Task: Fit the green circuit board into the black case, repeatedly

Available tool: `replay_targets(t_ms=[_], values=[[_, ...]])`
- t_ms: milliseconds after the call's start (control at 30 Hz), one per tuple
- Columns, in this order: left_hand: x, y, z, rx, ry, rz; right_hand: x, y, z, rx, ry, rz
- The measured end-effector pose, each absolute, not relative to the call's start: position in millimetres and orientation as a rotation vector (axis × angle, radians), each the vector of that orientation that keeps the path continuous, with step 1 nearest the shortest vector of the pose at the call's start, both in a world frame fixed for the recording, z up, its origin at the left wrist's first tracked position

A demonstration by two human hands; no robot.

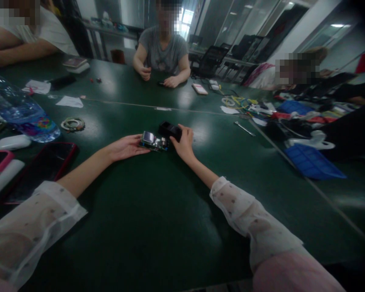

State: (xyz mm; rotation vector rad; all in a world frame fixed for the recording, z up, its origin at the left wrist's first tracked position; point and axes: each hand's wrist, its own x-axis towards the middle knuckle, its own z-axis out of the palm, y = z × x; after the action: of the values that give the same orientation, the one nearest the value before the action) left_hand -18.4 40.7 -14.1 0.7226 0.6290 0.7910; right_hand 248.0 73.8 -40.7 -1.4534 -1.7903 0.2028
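Observation:
My left hand (129, 147) grips a small circuit board (153, 142) by its left end, the fingers reaching under it. A silvery screen-like square and small parts show on the board's upper face. My right hand (185, 142) is closed around a black plastic case (169, 130), thumb on the near side and fingers over the far side. The case sits just behind and to the right of the board; whether the two touch I cannot tell. Both are held low over the green table (134, 227).
At left are a water bottle (33, 117), a red-edged phone (45, 170) and a cable coil (73, 124). A wrench (245, 128), a blue tray (312, 160) and tangled cables (240, 102) lie right. A person in grey (164, 50) sits opposite.

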Motion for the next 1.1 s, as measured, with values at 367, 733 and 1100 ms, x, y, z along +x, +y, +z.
replay_targets(t_ms=[367, 733, 1100], values=[[-18.5, 40.2, -14.5, 0.708, 0.629, 0.799, 249.1, 76.6, -42.9, -1.447, -1.778, 0.228], [-19.8, 41.6, -16.2, 0.711, 0.593, 0.792, 250.2, 77.2, -41.2, -1.466, -1.774, 0.284], [-20.8, 42.5, -18.0, 0.724, 0.594, 0.791, 250.6, 75.2, -41.5, -1.441, -1.810, 0.239]])
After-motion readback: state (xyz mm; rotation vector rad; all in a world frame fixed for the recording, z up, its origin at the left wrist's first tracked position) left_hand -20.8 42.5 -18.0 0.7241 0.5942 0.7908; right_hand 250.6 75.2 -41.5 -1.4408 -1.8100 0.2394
